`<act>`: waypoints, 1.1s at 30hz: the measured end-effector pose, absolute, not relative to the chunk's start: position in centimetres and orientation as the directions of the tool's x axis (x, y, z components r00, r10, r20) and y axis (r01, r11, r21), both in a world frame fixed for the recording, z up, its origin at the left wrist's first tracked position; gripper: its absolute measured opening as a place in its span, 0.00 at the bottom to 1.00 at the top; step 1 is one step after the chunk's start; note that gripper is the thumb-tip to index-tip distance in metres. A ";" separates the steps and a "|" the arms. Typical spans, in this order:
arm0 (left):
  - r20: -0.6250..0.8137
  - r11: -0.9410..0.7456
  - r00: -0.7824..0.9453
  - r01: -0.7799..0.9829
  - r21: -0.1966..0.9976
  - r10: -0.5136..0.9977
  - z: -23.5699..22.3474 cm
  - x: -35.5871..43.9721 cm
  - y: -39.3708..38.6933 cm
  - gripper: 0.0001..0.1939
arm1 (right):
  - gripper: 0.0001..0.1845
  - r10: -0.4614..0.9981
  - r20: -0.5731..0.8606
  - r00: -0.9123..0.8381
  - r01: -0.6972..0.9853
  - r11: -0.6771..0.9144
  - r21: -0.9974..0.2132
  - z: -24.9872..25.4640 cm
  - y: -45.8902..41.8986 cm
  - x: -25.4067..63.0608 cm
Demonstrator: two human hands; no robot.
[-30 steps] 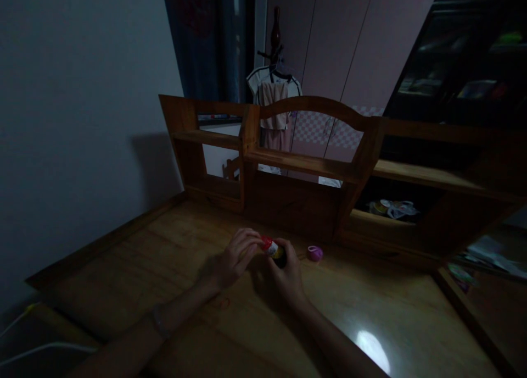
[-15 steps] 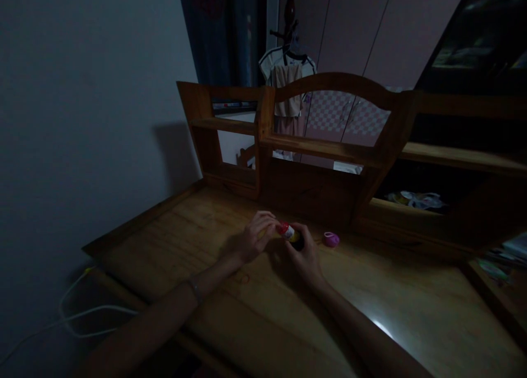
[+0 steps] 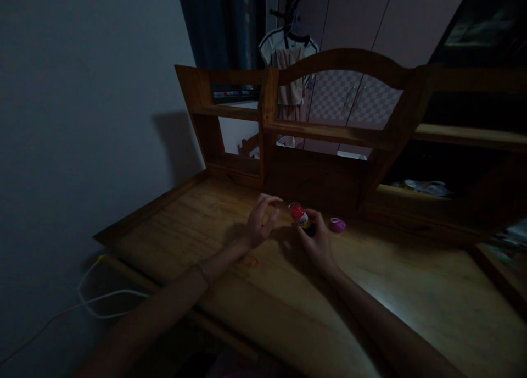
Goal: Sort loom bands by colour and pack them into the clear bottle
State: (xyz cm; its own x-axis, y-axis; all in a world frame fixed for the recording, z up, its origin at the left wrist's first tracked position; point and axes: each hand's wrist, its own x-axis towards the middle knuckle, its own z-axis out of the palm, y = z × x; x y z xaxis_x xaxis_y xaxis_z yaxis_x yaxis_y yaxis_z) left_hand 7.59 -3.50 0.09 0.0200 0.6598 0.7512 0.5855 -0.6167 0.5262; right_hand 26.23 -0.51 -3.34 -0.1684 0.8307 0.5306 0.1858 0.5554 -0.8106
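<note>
My right hand point(image 3: 316, 242) is closed around a small bottle point(image 3: 301, 217) with a red top and a yellow label, held tilted just above the wooden desk point(image 3: 230, 290). My left hand point(image 3: 260, 220) hovers a little to the left of the bottle, off it, with its fingers spread and curled and nothing in them. A small pink cap-like object point(image 3: 337, 224) lies on the desk just right of my right hand.
A wooden hutch with open shelves point(image 3: 325, 136) stands along the back of the desk, with some packets point(image 3: 424, 187) in its right cubby. A grey wall is at the left, and a white cable point(image 3: 94, 301) hangs below the desk's left edge. The room is dim.
My left hand has come off the bottle's red top and opened, moving a little left. My right hand keeps hold of the bottle. The camera has shifted slightly.
</note>
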 end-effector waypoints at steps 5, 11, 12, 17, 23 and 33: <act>0.554 -0.521 0.188 0.662 0.538 0.811 0.8 4.8 -4.6 0.09 | 0.17 0.810 0.562 -0.166 0.211 0.586 -0.782 -3.5 -0.6 26.1; 0.068 -0.374 0.455 0.629 0.681 0.888 -0.6 1.1 -10.6 0.17 | 0.18 0.805 0.573 -0.154 0.221 0.594 -0.774 -3.7 -0.5 26.0; 0.060 -0.376 0.466 0.625 0.684 0.883 -0.9 0.9 -11.2 0.16 | 0.19 0.802 0.577 -0.154 0.222 0.597 -0.771 -3.7 -0.5 26.0; 0.112 -0.471 0.538 0.597 0.649 0.836 -1.9 1.2 -11.7 0.08 | 0.19 0.789 0.591 -0.166 0.232 0.614 -0.755 -3.9 -0.6 26.1; 0.222 -0.521 0.485 0.665 0.535 0.846 -0.9 2.7 -9.2 0.07 | 0.18 0.784 0.600 -0.159 0.246 0.620 -0.745 -4.2 -0.6 26.0; 0.676 -0.530 -0.183 0.491 0.692 0.714 0.0 8.2 0.4 0.08 | 0.17 0.782 0.598 -0.176 0.235 0.623 -0.746 -4.2 -0.5 25.9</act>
State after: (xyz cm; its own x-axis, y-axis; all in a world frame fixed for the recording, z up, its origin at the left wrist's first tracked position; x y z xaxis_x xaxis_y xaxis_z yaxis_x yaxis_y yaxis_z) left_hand 8.16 0.36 0.00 -0.1831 0.7135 0.6763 0.4905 -0.5299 0.6918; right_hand 25.91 -0.46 -4.20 -0.1761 0.7820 0.5979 0.2349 0.6232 -0.7459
